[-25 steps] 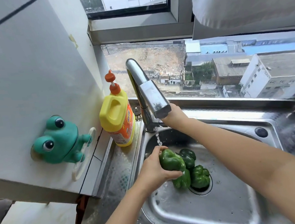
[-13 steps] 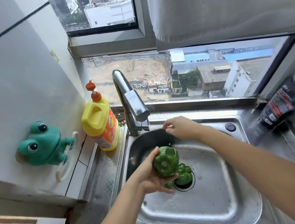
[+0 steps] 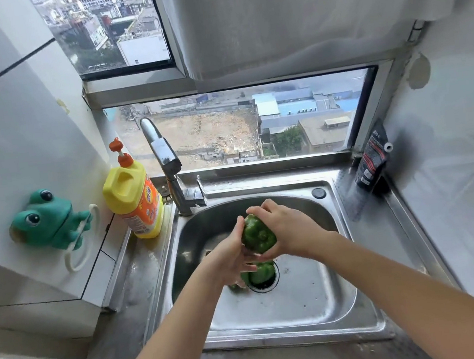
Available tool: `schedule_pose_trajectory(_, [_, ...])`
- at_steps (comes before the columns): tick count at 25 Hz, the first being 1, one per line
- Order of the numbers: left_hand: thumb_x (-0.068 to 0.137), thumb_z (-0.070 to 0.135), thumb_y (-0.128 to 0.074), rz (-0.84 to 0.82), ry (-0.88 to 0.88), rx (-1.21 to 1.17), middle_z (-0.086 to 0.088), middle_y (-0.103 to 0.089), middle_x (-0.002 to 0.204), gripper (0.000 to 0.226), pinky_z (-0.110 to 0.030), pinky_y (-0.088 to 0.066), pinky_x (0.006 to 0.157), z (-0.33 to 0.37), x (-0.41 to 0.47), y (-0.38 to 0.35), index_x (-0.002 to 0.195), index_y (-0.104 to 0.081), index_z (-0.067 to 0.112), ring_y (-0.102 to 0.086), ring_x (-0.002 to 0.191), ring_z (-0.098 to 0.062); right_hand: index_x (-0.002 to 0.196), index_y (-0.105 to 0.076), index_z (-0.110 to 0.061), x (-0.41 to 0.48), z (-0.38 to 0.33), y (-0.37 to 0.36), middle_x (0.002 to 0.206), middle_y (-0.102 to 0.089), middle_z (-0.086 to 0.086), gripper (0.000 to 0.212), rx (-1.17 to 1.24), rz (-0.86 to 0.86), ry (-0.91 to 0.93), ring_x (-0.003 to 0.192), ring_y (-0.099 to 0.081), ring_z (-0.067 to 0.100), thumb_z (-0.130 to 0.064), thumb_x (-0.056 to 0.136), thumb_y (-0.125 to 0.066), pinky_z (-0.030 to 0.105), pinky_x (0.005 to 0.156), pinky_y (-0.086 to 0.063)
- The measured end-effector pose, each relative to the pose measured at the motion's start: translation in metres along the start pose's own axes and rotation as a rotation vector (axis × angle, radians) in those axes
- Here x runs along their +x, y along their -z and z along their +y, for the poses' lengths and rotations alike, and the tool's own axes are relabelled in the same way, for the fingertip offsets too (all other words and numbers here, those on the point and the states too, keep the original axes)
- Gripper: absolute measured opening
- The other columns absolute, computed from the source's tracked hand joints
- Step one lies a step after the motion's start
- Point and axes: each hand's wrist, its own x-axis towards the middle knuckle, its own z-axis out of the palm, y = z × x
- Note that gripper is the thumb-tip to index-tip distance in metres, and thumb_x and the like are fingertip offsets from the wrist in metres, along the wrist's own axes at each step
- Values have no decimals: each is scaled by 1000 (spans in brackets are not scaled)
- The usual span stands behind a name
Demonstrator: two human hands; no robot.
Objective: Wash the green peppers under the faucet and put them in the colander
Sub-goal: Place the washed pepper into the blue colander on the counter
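A green pepper (image 3: 257,234) is held over the steel sink (image 3: 304,299) between both my hands. My left hand (image 3: 230,257) cups it from the left with the thumb up along its side. My right hand (image 3: 288,228) curls over its top and right side. More green peppers (image 3: 259,272) lie under my hands at the drain, partly hidden. The faucet (image 3: 164,155) stands at the sink's back left, its spout well above and left of the held pepper. No water stream shows. No colander is in view.
A yellow detergent bottle (image 3: 135,196) with an orange pump stands left of the faucet. A green frog holder (image 3: 46,216) hangs on the left wall. A black pouch (image 3: 372,159) leans in the back right corner. The window runs behind the sink.
My right hand left the faucet and came down onto the pepper that my left hand held. The water stream seen one second ago is gone. The camera has pulled back and up.
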Motion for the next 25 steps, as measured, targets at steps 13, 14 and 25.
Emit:
schedule_pose_trajectory(13, [70, 2, -76, 370, -551, 841, -6, -59, 121, 76, -31, -53, 89, 1, -12, -36, 137, -45, 15, -59, 108, -19, 139, -31, -28, -89, 11, -11, 145, -26, 5, 81, -126, 79, -375, 124, -37, 31, -15, 72, -75, 41, 109, -30])
schedule_pose_trajectory(14, [70, 3, -77, 323, -566, 907, -6, -55, 131, 80, -33, -49, 96, 0, -12, -37, 140, -42, 15, -55, 116, -20, 138, -31, -29, -98, 5, -11, 144, -28, 4, 81, -70, 105, -422, 122, -39, 30, -18, 70, -75, 39, 106, -34])
schedule_pose_trajectory(25, [88, 48, -57, 20, -918, 955, 3, -58, 53, 51, -26, -36, 52, -32, -49, -127, 51, -59, 12, -47, 47, -10, 125, -35, -14, -241, -50, 1, 113, -53, 6, 64, 485, 739, -1034, 101, -56, 24, -51, 81, -64, 31, 78, -44])
